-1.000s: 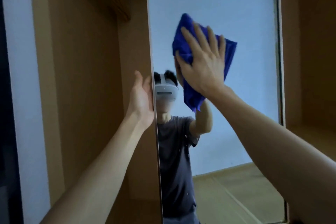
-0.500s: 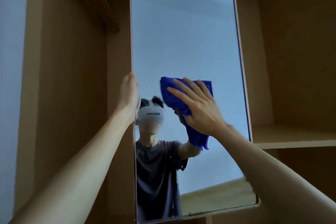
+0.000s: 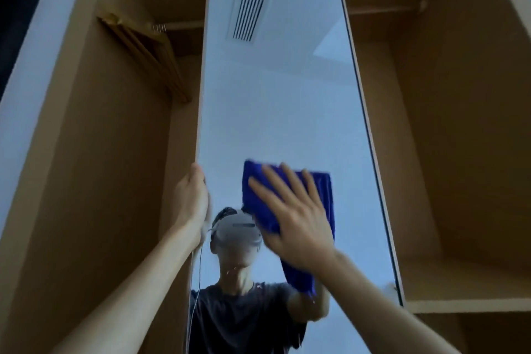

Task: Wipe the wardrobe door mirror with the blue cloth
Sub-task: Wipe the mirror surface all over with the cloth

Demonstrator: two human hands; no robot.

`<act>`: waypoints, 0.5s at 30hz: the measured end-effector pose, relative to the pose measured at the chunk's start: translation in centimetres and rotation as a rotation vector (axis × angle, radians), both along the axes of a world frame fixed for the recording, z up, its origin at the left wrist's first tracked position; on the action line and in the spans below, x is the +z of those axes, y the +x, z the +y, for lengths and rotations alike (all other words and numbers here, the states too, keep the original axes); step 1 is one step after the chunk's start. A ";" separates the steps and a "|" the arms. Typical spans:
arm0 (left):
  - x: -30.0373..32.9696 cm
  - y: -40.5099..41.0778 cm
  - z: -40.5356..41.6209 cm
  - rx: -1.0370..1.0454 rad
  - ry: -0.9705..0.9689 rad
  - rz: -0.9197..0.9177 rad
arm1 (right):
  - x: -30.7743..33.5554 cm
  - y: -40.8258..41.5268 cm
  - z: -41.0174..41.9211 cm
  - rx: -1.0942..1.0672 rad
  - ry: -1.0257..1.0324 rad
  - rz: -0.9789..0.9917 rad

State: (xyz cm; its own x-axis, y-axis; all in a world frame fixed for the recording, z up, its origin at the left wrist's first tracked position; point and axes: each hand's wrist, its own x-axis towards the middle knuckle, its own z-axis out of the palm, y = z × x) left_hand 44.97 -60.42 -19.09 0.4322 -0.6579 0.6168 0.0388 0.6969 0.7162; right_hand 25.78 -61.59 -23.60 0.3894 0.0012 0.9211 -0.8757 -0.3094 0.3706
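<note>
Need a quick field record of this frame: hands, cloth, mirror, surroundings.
left hand: grips the mirror door's left edge
right hand: fingers spread flat, pressing the cloth on the glass
blue cloth: on the lower half of the mirror, one end hanging below the hand
mirror: tall, thin frame, upper part uncovered; reflects a ceiling vent
wardrobe: brown panels on both sides, shelf lower right
hangers: wooden, upper left

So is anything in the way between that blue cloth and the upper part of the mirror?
Nothing visible. The right hand presses the blue cloth flat against the mirror, and the glass above it shows only reflections up to the top edge. The left hand holds the door's left edge, off to the side of the cloth.
</note>
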 end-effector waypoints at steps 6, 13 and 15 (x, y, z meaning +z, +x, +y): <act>-0.1 -0.7 -0.1 -0.009 -0.024 0.050 | -2.8 -7.5 -0.2 0.012 0.017 0.066; -0.1 -1.0 0.4 0.155 0.021 -0.024 | 6.8 -10.5 0.0 0.035 0.071 -0.504; -0.1 -1.0 0.3 0.159 0.018 -0.037 | 9.3 -9.0 -0.1 -0.008 0.103 -0.593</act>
